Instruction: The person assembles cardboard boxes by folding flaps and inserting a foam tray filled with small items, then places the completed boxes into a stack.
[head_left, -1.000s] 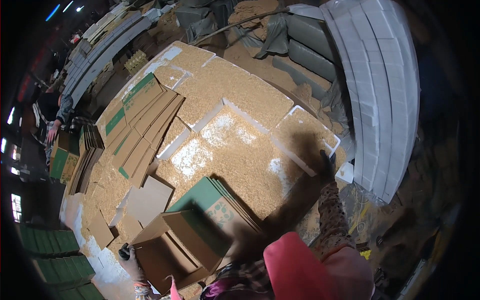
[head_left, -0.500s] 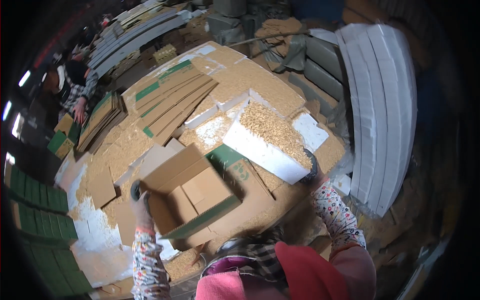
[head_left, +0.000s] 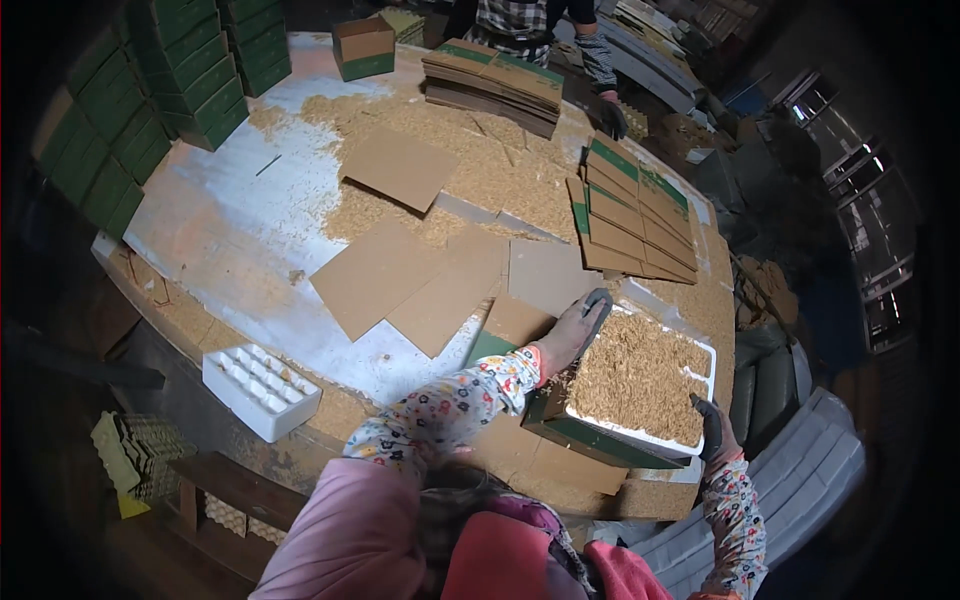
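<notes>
A white foam box point(head_left: 632, 428) filled with straw-coloured husks point(head_left: 645, 375) sits partly down inside a brown and green cardboard box point(head_left: 600, 442), in front of me and to the right. My left hand point(head_left: 575, 332), its fingertips dark, is closed at the foam box's far left corner. At the right side, my right hand point(head_left: 716, 430) grips the foam box's rim with dark-covered fingers. Husks hide whatever lies inside the foam box.
Flat cardboard sheets point(head_left: 385, 275) lie on the husk-strewn table point(head_left: 225, 265). Folded cartons point(head_left: 640, 215) and a carton stack point(head_left: 495, 80) stand farther off, near a co-worker point(head_left: 535, 25). Green boxes point(head_left: 190, 75) are piled far left; an empty white foam tray point(head_left: 260, 390) sits near left.
The husk-filled foam box has gone from beside the open cardboard box into it. My left hand has moved from the cardboard box's left side to the foam box's corner. The view has turned left.
</notes>
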